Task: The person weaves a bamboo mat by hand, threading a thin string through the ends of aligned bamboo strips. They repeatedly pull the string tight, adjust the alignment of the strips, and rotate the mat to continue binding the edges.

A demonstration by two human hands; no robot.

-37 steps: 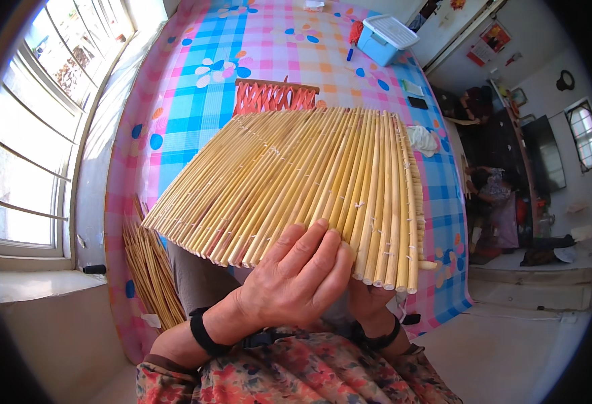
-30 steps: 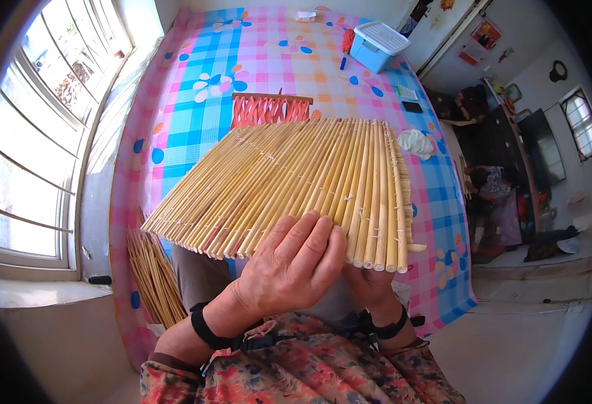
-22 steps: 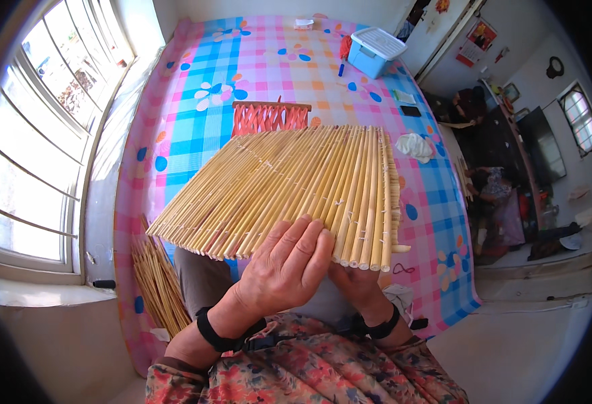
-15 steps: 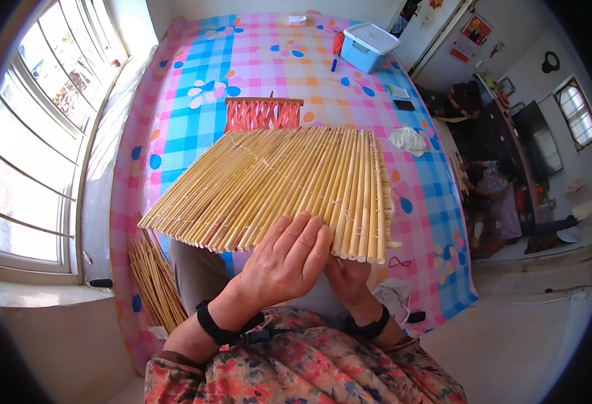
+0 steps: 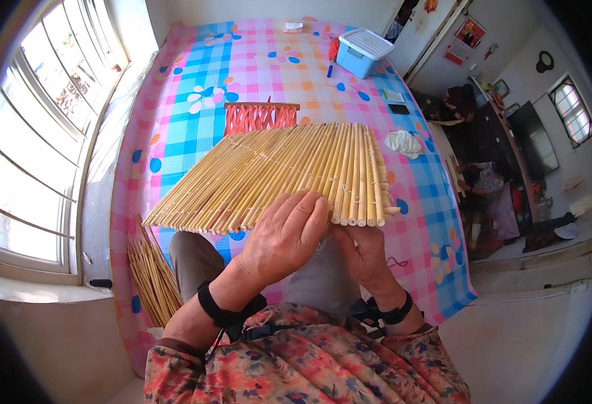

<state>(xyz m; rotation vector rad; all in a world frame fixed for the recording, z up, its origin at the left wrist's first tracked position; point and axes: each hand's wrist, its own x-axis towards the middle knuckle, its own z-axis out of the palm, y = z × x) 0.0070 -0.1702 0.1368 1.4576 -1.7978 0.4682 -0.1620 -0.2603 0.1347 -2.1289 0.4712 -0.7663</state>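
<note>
A mat of yellow reed stalks [image 5: 269, 178], bound with thin thread, slants up in front of me. My left hand [image 5: 284, 232] grips its near edge, fingers together over the top. Just right of it, my right hand [image 5: 361, 252] is closed in a pinch under the same edge. Whatever it pinches is mostly hidden; a thin thread-like or wiry bit shows between the hands. The far end of the mat is by a red woven piece with a wooden bar [image 5: 262, 116].
A bundle of loose stalks [image 5: 151, 273] lies left of my knee. On the checked flowered sheet [image 5: 255, 67] are a blue lidded box [image 5: 363, 57], a white cloth [image 5: 403, 143] and a dark phone [image 5: 398, 108]. A barred window [image 5: 33, 161] is at left. People sit at right.
The mat's near edge has risen a little. My right hand has moved slightly right and up, showing more below the edge; my left hand has shifted up slightly, still gripping.
</note>
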